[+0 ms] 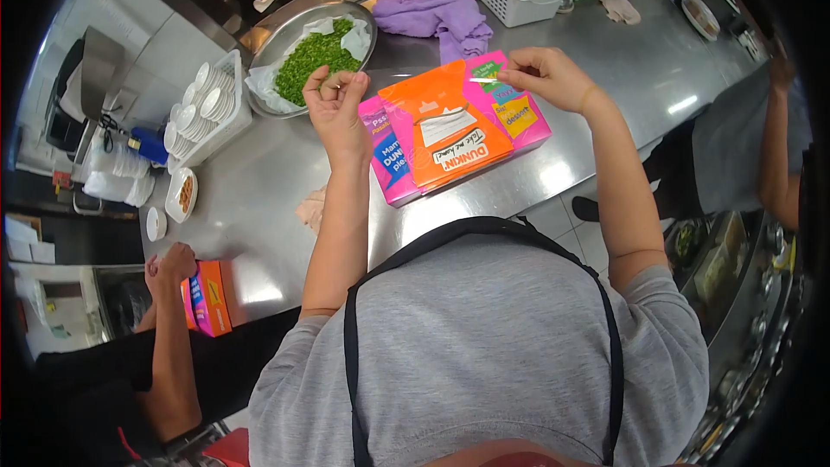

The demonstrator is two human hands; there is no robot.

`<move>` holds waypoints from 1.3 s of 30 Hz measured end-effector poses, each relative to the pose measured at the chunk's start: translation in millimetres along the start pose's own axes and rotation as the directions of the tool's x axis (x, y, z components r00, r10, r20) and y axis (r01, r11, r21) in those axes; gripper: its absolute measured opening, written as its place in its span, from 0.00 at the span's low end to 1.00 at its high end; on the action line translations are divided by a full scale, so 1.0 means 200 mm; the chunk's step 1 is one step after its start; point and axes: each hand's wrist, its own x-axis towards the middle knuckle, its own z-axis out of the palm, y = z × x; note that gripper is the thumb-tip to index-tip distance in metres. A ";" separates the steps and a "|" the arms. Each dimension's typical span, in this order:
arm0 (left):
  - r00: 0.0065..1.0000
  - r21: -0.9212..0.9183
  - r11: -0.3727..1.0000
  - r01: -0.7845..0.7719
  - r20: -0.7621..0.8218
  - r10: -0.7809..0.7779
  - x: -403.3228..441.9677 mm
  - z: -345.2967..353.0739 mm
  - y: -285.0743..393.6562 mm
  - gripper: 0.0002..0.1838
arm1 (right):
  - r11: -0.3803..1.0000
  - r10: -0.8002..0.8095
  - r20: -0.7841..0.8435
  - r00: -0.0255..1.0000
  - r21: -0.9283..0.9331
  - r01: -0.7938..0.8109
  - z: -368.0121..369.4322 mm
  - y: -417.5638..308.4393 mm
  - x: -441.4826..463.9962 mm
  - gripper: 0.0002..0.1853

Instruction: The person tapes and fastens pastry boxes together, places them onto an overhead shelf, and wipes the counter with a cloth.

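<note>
A pink and orange Dunkin' box lies on the steel counter in front of me, with a shiny, see-through film over parts of it. My left hand is raised at the box's far left corner, its fingers curled and thumb close to the forefinger. Whatever is in that pinch is too faint to make out. Above the box's far right side, my right hand pinches a thin white strip that points left over the box top.
Beyond my left hand stands a metal bowl of chopped greens. A purple cloth and a white basket of containers sit at the back. White dishes fill a left basket. Another person's hands are beside a second Dunkin' box.
</note>
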 end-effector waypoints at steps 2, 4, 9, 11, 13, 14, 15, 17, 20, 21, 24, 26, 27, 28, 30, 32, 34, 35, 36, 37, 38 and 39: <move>1.000 0.002 1.000 0.018 -0.007 -0.018 0.00 -0.02 0.01 0.24 | 0.999 -0.013 0.077 0.997 -0.037 0.016 -0.03 0.02 0.06 0.17; 0.999 0.115 0.992 0.050 0.008 -0.051 0.00 -0.04 0.02 0.24 | 1.000 -0.012 0.111 0.994 -0.005 0.012 -0.05 0.06 0.13 0.17; 0.997 0.228 0.970 0.081 -0.017 -0.079 0.02 -0.07 0.01 0.21 | 0.999 -0.006 0.163 0.987 -0.045 0.013 -0.06 0.15 0.30 0.18; 0.991 0.273 0.953 0.131 -0.036 -0.126 0.01 -0.09 0.00 0.18 | 0.994 0.025 0.228 0.973 -0.110 0.000 -0.06 0.20 0.33 0.18; 0.983 0.418 0.890 0.180 -0.036 -0.182 -0.01 -0.10 -0.01 0.10 | 0.994 0.042 0.268 0.963 -0.110 -0.013 -0.08 0.22 0.31 0.18; 0.983 0.416 0.892 0.178 -0.033 -0.180 -0.02 -0.09 -0.01 0.10 | 0.994 0.058 0.311 0.949 -0.104 -0.027 -0.07 0.23 0.29 0.18; 0.978 0.470 0.862 0.190 -0.008 -0.211 -0.04 -0.09 -0.01 0.08 | 0.995 0.068 0.336 0.939 -0.096 -0.037 -0.07 0.27 0.28 0.18; 0.966 0.526 0.821 0.223 -0.005 -0.259 -0.10 -0.11 -0.02 0.07 | 0.993 0.104 0.351 0.931 -0.094 -0.075 -0.03 0.36 0.23 0.19; 0.964 0.595 0.770 0.232 -0.036 -0.263 -0.09 -0.11 -0.07 0.03 | 0.986 0.121 0.329 0.936 -0.148 -0.076 -0.01 0.38 0.28 0.19; 0.967 0.595 0.772 0.222 -0.031 -0.255 -0.05 -0.11 -0.09 0.03 | 0.979 0.117 0.302 0.946 -0.194 -0.059 0.00 0.37 0.32 0.19; 0.986 0.720 0.684 0.119 -0.001 -0.169 0.07 -0.15 -0.15 0.03 | 0.965 0.123 0.327 0.937 -0.259 -0.036 0.04 0.44 0.47 0.20; 0.991 0.818 0.572 0.055 0.025 -0.130 0.12 -0.18 -0.19 0.03 | 0.959 0.168 0.326 0.930 -0.274 -0.078 0.07 0.47 0.53 0.20; 0.992 0.818 0.573 0.050 0.028 -0.126 0.13 -0.18 -0.20 0.03 | 0.950 0.212 0.324 0.922 -0.289 -0.117 0.08 0.47 0.56 0.20; 0.993 0.843 0.536 0.045 0.023 -0.119 0.13 -0.19 -0.21 0.03 | 0.950 0.210 0.322 0.923 -0.289 -0.115 0.09 0.48 0.58 0.20; 0.994 0.866 0.498 0.046 0.013 -0.113 0.13 -0.21 -0.23 0.04 | 0.960 0.217 0.348 0.912 -0.244 -0.136 0.11 0.50 0.60 0.20; 0.995 0.937 0.347 0.049 -0.015 -0.098 0.13 -0.23 -0.26 0.05 | 0.959 0.229 0.350 0.908 -0.239 -0.150 0.12 0.52 0.62 0.20; 0.995 0.947 0.318 0.043 -0.012 -0.099 0.13 -0.22 -0.27 0.06 | 0.959 0.240 0.355 0.904 -0.233 -0.162 0.13 0.51 0.65 0.20; 0.995 0.957 0.286 0.036 -0.007 -0.100 0.13 -0.22 -0.26 0.06 | 0.952 0.252 0.359 0.899 -0.261 -0.163 0.12 0.51 0.66 0.20; 0.995 0.957 0.286 0.040 -0.012 -0.099 0.13 -0.22 -0.26 0.06 | 0.943 0.266 0.364 0.892 -0.289 -0.164 0.12 0.51 0.67 0.19; 0.992 0.958 0.282 0.048 -0.014 -0.122 0.14 -0.22 -0.26 0.06 | 0.943 0.265 0.366 0.892 -0.291 -0.161 0.11 0.52 0.69 0.19; 0.989 0.959 0.279 0.056 -0.016 -0.144 0.14 -0.22 -0.26 0.05 | 0.944 0.269 0.384 0.883 -0.285 -0.164 0.11 0.52 0.70 0.19; 0.989 0.958 0.279 0.062 -0.021 -0.144 0.14 -0.22 -0.26 0.05 | 0.946 0.274 0.403 0.873 -0.277 -0.169 0.11 0.52 0.70 0.19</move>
